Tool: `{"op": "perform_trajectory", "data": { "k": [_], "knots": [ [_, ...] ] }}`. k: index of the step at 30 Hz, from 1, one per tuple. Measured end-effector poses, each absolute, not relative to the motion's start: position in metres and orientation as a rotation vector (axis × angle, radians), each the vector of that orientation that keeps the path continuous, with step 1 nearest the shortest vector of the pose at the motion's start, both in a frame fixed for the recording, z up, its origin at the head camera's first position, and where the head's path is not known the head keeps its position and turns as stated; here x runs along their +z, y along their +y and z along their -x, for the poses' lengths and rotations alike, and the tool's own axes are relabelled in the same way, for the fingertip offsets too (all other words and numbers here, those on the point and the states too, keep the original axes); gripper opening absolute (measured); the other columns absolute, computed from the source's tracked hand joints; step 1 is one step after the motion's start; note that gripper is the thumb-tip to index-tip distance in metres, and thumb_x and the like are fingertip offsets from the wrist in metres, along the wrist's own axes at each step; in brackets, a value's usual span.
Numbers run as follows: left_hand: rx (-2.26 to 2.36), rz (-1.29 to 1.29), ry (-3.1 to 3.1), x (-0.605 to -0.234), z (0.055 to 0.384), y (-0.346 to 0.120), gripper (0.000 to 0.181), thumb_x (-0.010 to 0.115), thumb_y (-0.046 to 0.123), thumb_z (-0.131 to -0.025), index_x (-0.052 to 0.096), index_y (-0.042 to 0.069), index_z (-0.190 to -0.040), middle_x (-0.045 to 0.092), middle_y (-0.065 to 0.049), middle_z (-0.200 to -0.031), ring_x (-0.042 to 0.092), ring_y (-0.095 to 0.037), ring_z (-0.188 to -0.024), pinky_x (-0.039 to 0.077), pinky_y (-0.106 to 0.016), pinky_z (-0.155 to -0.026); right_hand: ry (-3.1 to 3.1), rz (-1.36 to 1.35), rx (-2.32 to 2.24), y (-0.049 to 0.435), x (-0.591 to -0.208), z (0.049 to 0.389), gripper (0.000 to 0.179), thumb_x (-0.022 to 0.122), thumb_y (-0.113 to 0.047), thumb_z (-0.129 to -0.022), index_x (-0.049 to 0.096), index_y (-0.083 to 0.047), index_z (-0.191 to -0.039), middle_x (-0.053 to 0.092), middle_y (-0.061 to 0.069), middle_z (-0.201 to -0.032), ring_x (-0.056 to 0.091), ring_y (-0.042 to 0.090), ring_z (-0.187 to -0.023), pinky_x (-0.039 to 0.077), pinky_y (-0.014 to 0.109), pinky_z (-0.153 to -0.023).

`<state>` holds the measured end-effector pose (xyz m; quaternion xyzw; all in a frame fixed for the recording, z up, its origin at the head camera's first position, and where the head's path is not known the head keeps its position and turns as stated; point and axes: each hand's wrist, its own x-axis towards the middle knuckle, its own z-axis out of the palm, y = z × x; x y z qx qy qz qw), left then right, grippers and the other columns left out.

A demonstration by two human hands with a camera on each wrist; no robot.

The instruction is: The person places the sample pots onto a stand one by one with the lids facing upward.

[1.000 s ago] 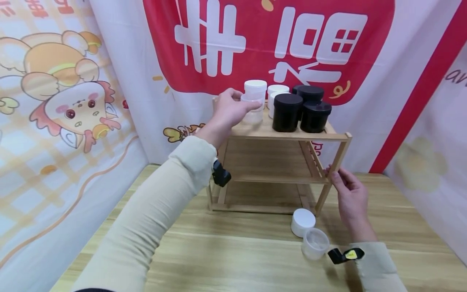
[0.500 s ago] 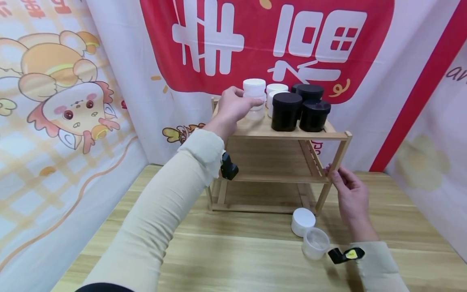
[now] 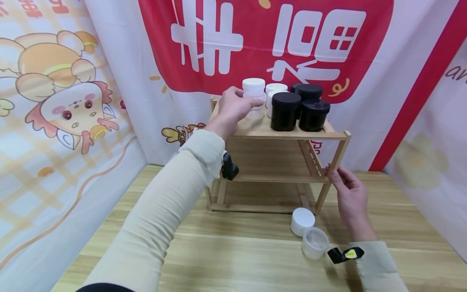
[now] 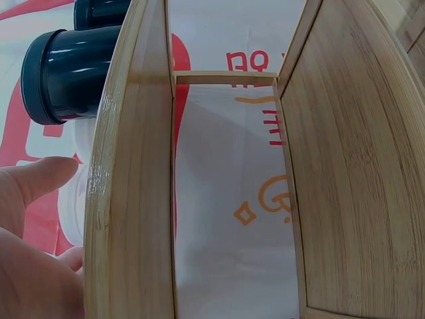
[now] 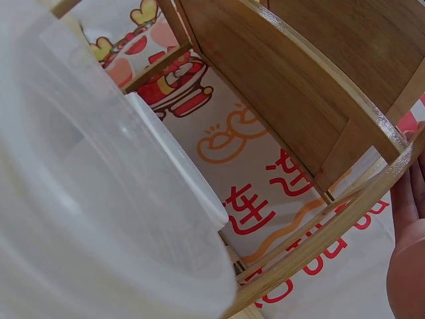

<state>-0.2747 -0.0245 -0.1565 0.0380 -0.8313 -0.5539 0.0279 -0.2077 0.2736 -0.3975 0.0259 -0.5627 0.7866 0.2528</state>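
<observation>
On the top tier of a wooden shelf rack (image 3: 288, 136), my left hand (image 3: 233, 106) holds a translucent plastic jar (image 3: 256, 113) between thumb and fingers. A white-lidded jar (image 3: 253, 83) stands right behind it. In the left wrist view, the thumb of the left hand (image 4: 36, 266) points past the jar's pale side (image 4: 73, 206), partly hidden by the shelf edge. My right hand (image 3: 351, 198) grips the rack's right front post (image 3: 337, 156). The right wrist view shows part of the right hand (image 5: 410, 259) at that frame, its fingertips hidden.
White jars (image 3: 276, 87) and several black lidded jars (image 3: 285, 111) share the top tier, right of my left hand. Before the rack's right foot, a white jar (image 3: 303, 221) and an open translucent cup (image 3: 315, 243) sit on the wooden table (image 3: 219, 259). Printed cloth (image 3: 204, 48) hangs behind.
My left hand has carried the translucent jar slightly back and right, close to the white-lidded jar, then barely moved over the last half second. My right hand keeps its place on the post.
</observation>
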Motion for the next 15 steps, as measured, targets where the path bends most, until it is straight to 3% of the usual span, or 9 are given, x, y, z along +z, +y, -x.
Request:
{"op": "perform_trajectory", "data": {
  "k": [7, 15],
  "knots": [
    [-1.713, -0.091, -2.574, -0.1579, 0.2753, -0.0247, 0.064, 0.085, 0.038, -0.091, 0.05, 0.02, -0.142, 0.057, -0.002, -0.142, 0.055, -0.018, -0.128, 0.056, -0.039, -0.106, -1.459, -0.082, 2.157, 0.2715, -0.3989, 0.2107, 0.032, 0.068, -0.003, -0.103, 0.072, 0.003, -0.134, 0.084, -0.002, -0.105, 0.077, 0.008, -0.101, 0.059, 0.017, -0.095],
    [-1.701, -0.114, -2.584, -0.1582, 0.2777, -0.0243, 0.062, 0.086, 0.038, -0.09, 0.049, 0.02, -0.137, 0.057, -0.001, -0.14, 0.055, -0.018, -0.128, 0.055, -0.038, -0.106, -1.503, -0.114, 2.139, 0.2728, -0.3993, 0.2097, 0.037, 0.066, -0.005, -0.104, 0.067, 0.005, -0.14, 0.083, -0.001, -0.113, 0.077, 0.008, -0.106, 0.057, 0.017, -0.1]
  ]
}}
